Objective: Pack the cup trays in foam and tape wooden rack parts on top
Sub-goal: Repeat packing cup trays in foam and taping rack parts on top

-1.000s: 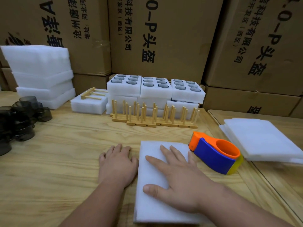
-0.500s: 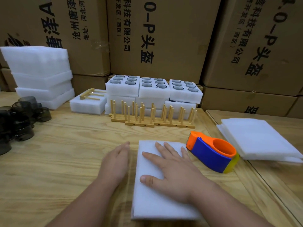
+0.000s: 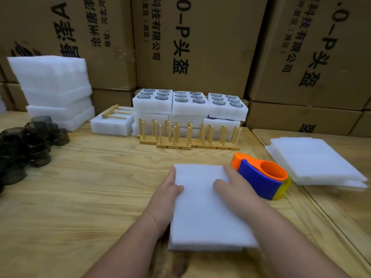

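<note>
- Gripping the white foam sheet [image 3: 202, 205] by its long edges, both hands hold it on the wooden table [image 3: 80, 187], seen from the head camera.
- The left hand [image 3: 167, 189] pinches the left edge, thumb on top; its fingers seem tucked under, though blur makes that uncertain.
- The right hand [image 3: 232, 186] pinches the right edge, thumb on top, touching the orange-and-blue tape dispenser [image 3: 261, 175].
- Farther back stand wooden rack parts [image 3: 188, 135] with upright pegs, just before foam cup trays [image 3: 189, 102] stacked against cardboard boxes [image 3: 200, 41].
- Dark cups [image 3: 24, 149] cluster at left; more foam sheets [image 3: 313, 159] lie at right.
</note>
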The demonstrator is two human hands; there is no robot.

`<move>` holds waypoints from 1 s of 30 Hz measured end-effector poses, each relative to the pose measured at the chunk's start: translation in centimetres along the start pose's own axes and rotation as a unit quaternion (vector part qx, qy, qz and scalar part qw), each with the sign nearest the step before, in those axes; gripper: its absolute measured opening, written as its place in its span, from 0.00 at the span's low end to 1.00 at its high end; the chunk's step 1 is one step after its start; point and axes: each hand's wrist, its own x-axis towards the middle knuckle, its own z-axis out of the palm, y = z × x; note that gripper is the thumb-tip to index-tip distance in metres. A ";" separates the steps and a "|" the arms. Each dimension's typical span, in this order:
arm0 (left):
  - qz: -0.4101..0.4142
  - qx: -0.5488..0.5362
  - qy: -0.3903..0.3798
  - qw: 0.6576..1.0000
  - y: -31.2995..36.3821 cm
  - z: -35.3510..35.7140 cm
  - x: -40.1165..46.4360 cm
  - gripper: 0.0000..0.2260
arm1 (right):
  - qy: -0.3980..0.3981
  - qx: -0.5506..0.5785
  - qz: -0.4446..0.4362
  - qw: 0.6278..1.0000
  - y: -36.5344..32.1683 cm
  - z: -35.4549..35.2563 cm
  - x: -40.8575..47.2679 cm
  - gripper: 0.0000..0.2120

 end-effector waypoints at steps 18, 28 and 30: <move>0.009 -0.022 0.007 1.000 -0.1 -0.3 0.2 0.21 | 0.068 0.369 -0.001 0.927 4.2 1.2 -0.5 0.15; 0.017 -0.034 0.008 0.999 -0.4 -0.3 0.6 0.20 | 0.069 0.363 -0.011 0.929 4.3 1.2 -0.3 0.14; 0.015 -0.036 0.012 0.999 -0.4 -0.4 0.7 0.20 | 0.075 0.356 -0.012 0.931 4.2 1.2 -0.2 0.14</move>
